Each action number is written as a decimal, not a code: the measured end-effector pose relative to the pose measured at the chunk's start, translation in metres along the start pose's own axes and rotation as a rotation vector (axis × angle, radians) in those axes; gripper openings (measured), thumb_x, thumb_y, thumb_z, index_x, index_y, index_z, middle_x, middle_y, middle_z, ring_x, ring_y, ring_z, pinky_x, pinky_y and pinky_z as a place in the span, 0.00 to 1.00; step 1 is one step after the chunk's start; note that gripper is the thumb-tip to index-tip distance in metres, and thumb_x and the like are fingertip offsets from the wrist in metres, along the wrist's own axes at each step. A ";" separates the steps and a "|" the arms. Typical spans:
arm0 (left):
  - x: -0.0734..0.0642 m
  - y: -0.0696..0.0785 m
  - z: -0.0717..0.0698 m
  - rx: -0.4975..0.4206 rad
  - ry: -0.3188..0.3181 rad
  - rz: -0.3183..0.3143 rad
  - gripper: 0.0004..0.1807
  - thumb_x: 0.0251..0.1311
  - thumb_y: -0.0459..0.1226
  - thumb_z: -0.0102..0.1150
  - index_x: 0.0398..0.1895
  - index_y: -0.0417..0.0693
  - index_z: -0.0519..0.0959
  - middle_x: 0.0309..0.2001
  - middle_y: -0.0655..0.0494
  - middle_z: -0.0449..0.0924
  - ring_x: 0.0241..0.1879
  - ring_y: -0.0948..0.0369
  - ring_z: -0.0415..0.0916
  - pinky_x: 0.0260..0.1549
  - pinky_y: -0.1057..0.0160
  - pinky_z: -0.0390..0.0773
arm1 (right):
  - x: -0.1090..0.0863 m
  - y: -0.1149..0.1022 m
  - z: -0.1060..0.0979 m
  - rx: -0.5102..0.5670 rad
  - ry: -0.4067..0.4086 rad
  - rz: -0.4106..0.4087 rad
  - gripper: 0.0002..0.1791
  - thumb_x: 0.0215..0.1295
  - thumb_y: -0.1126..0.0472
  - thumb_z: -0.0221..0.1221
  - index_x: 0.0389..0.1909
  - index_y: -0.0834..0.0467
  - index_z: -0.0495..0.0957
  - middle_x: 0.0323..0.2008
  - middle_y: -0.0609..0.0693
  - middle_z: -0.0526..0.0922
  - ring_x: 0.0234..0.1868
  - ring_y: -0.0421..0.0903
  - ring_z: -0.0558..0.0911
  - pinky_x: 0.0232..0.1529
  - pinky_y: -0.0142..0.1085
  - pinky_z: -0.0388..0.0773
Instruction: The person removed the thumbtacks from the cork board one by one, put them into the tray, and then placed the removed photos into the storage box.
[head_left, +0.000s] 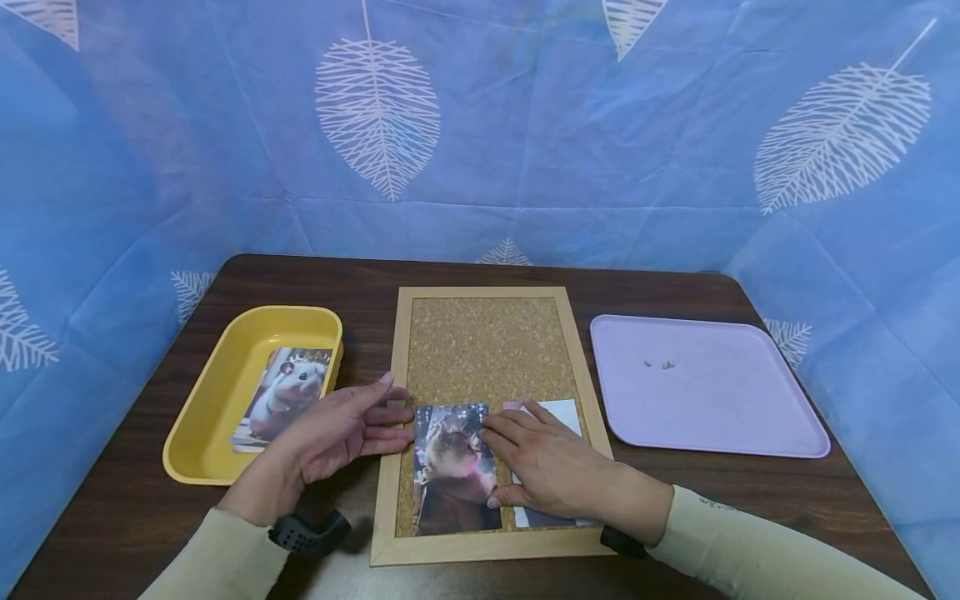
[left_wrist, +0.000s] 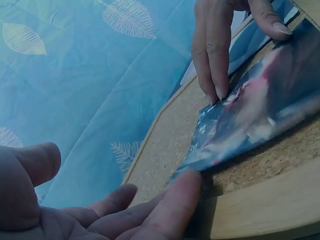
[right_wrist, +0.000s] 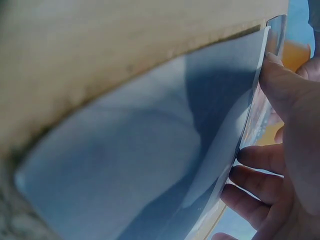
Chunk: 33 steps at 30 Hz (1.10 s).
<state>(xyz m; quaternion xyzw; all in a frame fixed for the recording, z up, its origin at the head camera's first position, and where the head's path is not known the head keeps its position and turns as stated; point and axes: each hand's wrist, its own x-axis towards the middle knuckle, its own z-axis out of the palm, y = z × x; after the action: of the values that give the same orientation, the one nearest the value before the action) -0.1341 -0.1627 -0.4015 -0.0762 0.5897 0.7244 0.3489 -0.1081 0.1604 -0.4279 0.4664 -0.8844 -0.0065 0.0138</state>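
Observation:
A photo card of a fluffy animal (head_left: 452, 492) lies on the lower left of a wood-framed cork board (head_left: 491, 346). Fairly straight fingers of my left hand (head_left: 341, 427) reach over the board's left frame to the card's left edge, palm turned inward. On the card's other side, my right hand (head_left: 558, 471) rests its fingertips and thumb along the right edge. Beneath that hand, a second pale card (head_left: 564, 414) occupies the board's lower right, mostly hidden in the head view. The right wrist view shows its greyish surface (right_wrist: 135, 135) close up.
At the left stands a yellow tray (head_left: 197, 433) holding a card with a crowned white hamster (head_left: 288, 392). To the right is a lilac tray (head_left: 712, 408) with several tiny metallic pieces (head_left: 667, 365). The dark wooden table (head_left: 352, 287) meets a blue leaf-patterned cloth (head_left: 525, 150) behind.

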 end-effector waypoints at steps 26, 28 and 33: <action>0.019 -0.032 0.022 0.337 0.082 0.169 0.23 0.70 0.23 0.58 0.67 0.40 0.78 0.56 0.40 0.80 0.38 0.58 0.85 0.37 0.58 0.90 | 0.000 -0.001 0.001 0.006 -0.010 0.020 0.45 0.72 0.26 0.51 0.73 0.58 0.75 0.72 0.56 0.76 0.75 0.55 0.72 0.75 0.58 0.67; 0.019 -0.033 0.024 0.335 0.127 0.163 0.22 0.71 0.23 0.58 0.66 0.41 0.79 0.56 0.41 0.81 0.37 0.59 0.85 0.36 0.58 0.89 | 0.000 -0.001 0.002 0.006 -0.010 0.020 0.46 0.72 0.26 0.51 0.73 0.58 0.74 0.73 0.56 0.76 0.75 0.55 0.72 0.75 0.58 0.67; 0.020 -0.035 0.026 0.330 0.193 0.162 0.21 0.72 0.24 0.58 0.65 0.42 0.80 0.54 0.43 0.81 0.35 0.59 0.84 0.32 0.58 0.89 | 0.000 -0.001 0.002 0.008 -0.024 0.024 0.46 0.72 0.25 0.50 0.74 0.58 0.73 0.74 0.56 0.74 0.76 0.55 0.71 0.76 0.58 0.66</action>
<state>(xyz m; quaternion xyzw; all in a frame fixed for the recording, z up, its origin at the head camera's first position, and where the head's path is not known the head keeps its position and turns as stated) -0.1204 -0.1283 -0.4320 -0.0395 0.7353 0.6329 0.2390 -0.1068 0.1598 -0.4302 0.4558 -0.8900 -0.0085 0.0015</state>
